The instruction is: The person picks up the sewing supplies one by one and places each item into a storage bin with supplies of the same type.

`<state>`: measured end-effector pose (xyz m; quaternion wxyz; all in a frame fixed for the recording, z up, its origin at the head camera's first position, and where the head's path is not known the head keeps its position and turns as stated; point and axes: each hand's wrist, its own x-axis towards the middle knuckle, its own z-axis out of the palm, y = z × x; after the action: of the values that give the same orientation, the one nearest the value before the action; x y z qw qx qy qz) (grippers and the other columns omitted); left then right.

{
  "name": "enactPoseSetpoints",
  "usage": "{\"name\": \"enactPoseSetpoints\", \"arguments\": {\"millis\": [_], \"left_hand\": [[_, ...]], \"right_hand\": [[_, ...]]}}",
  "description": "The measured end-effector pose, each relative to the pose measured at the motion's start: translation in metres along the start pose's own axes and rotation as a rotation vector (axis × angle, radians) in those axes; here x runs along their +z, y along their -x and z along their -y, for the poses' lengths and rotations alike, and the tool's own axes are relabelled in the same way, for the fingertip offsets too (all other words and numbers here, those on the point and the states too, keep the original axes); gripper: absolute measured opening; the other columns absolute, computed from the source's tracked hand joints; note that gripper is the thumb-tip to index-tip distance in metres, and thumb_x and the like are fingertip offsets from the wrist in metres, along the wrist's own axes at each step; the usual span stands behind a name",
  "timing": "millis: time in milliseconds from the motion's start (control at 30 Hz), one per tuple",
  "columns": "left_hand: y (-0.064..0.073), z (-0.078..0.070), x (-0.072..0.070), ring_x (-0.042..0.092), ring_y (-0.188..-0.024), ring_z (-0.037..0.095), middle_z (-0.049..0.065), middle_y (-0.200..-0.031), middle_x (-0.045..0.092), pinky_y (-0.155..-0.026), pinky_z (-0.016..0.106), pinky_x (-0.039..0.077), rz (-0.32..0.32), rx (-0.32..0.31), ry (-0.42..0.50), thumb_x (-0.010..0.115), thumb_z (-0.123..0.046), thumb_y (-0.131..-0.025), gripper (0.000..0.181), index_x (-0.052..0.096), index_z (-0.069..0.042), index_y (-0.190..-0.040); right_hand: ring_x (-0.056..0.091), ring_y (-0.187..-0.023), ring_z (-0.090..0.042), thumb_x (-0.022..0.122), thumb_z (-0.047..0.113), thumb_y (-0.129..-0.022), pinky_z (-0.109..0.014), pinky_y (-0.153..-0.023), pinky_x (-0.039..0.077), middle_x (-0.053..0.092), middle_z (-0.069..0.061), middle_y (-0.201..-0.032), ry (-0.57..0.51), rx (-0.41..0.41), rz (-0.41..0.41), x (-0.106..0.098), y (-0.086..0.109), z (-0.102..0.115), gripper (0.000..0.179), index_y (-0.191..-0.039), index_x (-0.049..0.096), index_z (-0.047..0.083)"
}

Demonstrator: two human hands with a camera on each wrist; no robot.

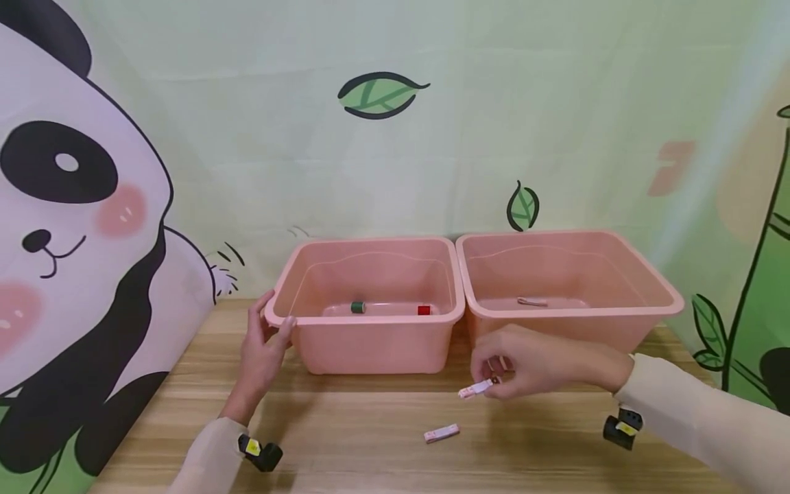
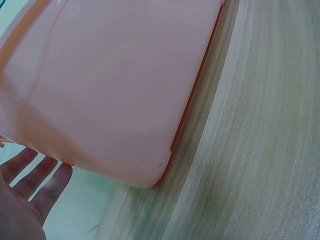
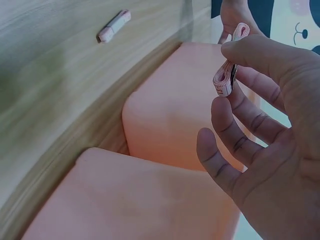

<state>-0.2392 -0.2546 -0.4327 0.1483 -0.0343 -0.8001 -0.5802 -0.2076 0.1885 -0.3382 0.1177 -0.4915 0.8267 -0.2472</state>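
Note:
In the head view, my right hand (image 1: 515, 360) pinches a folded measuring tape (image 1: 476, 389) above the table, in front of the gap between two pink bins. The right wrist view shows the looped layers of this tape (image 3: 227, 77) between thumb and fingers. A second folded measuring tape (image 1: 441, 433) lies on the table, nearer the front. My left hand (image 1: 262, 350) grips the near left corner of the left pink bin (image 1: 373, 346), its thumb at the rim. Inside that bin lie a green spool-like piece (image 1: 358, 307) and a small red piece (image 1: 424, 311).
Beside the left bin stands the right pink bin (image 1: 574, 313), holding a thin folded strip (image 1: 532, 302). Both rest on a wooden table (image 1: 345, 432). Behind them hangs a cloth backdrop (image 1: 278, 137) printed with a panda and leaves.

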Motion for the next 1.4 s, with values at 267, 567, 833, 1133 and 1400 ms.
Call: {"name": "enactPoseSetpoints", "arguments": {"millis": [267, 567, 833, 1133, 1400], "left_hand": [[-0.001, 0.004, 0.000, 0.055, -0.122, 0.030, 0.013, -0.158, 0.043, -0.091, 0.038, 0.059, -0.016, 0.019, -0.008, 0.059, -0.036, -0.105, 0.066, 0.024, -0.033, -0.161], [-0.002, 0.005, 0.000, 0.056, -0.120, 0.029, 0.013, -0.157, 0.044, -0.087, 0.030, 0.060, -0.020, 0.018, -0.001, 0.059, -0.036, -0.105, 0.065, 0.025, -0.032, -0.160], [0.000, 0.002, 0.001, 0.053, -0.125, 0.030, 0.010, -0.161, 0.039, -0.094, 0.045, 0.056, 0.000, 0.005, 0.015, 0.059, -0.035, -0.105, 0.067, 0.022, -0.035, -0.161], [-0.001, 0.002, 0.000, 0.054, -0.124, 0.030, 0.011, -0.159, 0.041, -0.092, 0.038, 0.059, -0.010, -0.001, 0.010, 0.059, -0.031, -0.105, 0.067, 0.022, -0.034, -0.161], [-0.001, 0.001, 0.000, 0.054, -0.125, 0.030, 0.011, -0.161, 0.039, -0.095, 0.048, 0.056, -0.004, 0.000, 0.006, 0.060, -0.034, -0.105, 0.069, 0.021, -0.034, -0.162]], "right_hand": [[0.058, -0.077, -0.007, 0.080, 0.018, -0.089, -0.025, -0.065, 0.054, 0.061, 0.017, -0.082, 0.018, 0.049, 0.009, -0.012, -0.002, 0.008, 0.016, -0.094, 0.070, 0.030], [0.060, -0.077, -0.011, 0.081, 0.020, -0.089, -0.029, -0.067, 0.056, 0.063, 0.016, -0.084, 0.060, 0.084, -0.003, -0.042, -0.005, 0.015, 0.017, -0.095, 0.070, 0.031], [0.059, -0.076, -0.011, 0.080, 0.014, -0.088, -0.027, -0.065, 0.055, 0.064, 0.016, -0.082, 0.115, 0.123, -0.044, -0.071, -0.007, 0.009, 0.020, -0.094, 0.071, 0.030], [0.060, -0.076, -0.016, 0.079, 0.021, -0.091, -0.030, -0.067, 0.054, 0.064, 0.011, -0.082, 0.154, 0.232, -0.038, -0.103, -0.007, -0.007, 0.009, -0.092, 0.072, 0.027], [0.060, -0.079, -0.017, 0.078, 0.021, -0.091, -0.031, -0.069, 0.054, 0.065, 0.006, -0.083, 0.167, 0.326, -0.047, -0.124, -0.006, -0.024, 0.006, -0.094, 0.073, 0.022]]}}
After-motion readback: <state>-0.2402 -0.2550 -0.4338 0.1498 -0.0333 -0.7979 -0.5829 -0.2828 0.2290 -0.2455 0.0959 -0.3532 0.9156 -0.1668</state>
